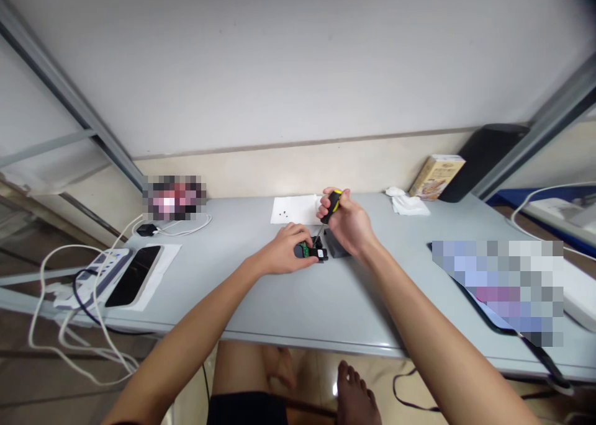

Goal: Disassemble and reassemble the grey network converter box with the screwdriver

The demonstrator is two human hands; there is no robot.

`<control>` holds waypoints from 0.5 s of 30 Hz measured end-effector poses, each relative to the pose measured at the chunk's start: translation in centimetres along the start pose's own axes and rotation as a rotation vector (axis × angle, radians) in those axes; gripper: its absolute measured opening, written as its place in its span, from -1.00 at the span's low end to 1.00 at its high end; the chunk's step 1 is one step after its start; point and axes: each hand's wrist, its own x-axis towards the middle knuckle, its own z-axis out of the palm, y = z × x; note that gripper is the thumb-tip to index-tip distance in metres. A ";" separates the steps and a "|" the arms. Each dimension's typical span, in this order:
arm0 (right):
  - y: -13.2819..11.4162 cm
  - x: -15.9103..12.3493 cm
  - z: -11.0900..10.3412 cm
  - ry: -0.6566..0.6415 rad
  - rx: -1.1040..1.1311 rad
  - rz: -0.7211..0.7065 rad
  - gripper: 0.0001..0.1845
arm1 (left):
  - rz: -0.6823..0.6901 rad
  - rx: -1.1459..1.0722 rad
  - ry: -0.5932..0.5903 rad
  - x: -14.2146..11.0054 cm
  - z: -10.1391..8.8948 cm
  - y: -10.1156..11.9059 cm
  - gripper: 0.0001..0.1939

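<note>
- The opened black device with a green circuit board (306, 250) lies on the bench (279, 307), near the middle of the view.
- The left hand (289, 249) comes in from 7 o'clock; its fingers are part-curled around the device, thumb along the near edge and the others at the far side, holding it down.
- The right hand (347, 220) comes in from 5 o'clock, its fingers closed around the black-and-yellow handle of a screwdriver (331, 206).
- The screwdriver is tilted, its shaft running towards 7 o'clock and down to the device (whether the tip sits in a screw is too small to tell).
- A dark grey casing part (339, 245) lies just beside the device at 3 o'clock, partly behind the right hand.
- At 11 o'clock from the device is a white paper sheet (302, 209) with a few tiny dark pieces (284, 214) on it.
- Well apart, a smartphone (134, 276) lies at 9 o'clock; crumpled tissue (410, 203) and a small carton (438, 175) are at 2 o'clock.
</note>
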 end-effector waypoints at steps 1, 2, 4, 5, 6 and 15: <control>0.1 0.0 0.1 0.008 0.008 -0.002 -0.59 | -0.001 -0.001 -0.002 0.0 0.0 0.1 -0.80; 0.2 0.0 0.3 0.018 0.016 -0.008 -0.58 | 0.000 -0.003 -0.001 0.0 0.0 0.1 -0.80; 0.4 -0.1 0.6 0.035 0.028 -0.020 -0.56 | 0.002 -0.010 0.000 0.0 0.0 0.2 -0.80; 0.4 -0.1 0.6 0.038 0.032 -0.024 -0.56 | 0.003 -0.013 -0.001 0.0 0.0 0.2 -0.80; 0.5 -0.1 0.7 0.038 0.032 -0.030 -0.57 | 0.002 -0.015 -0.003 0.0 0.0 0.3 -0.80; 0.2 -0.1 -0.2 -0.068 -0.084 -0.049 -0.65 | 0.000 -0.034 -0.015 0.0 0.1 0.0 -0.80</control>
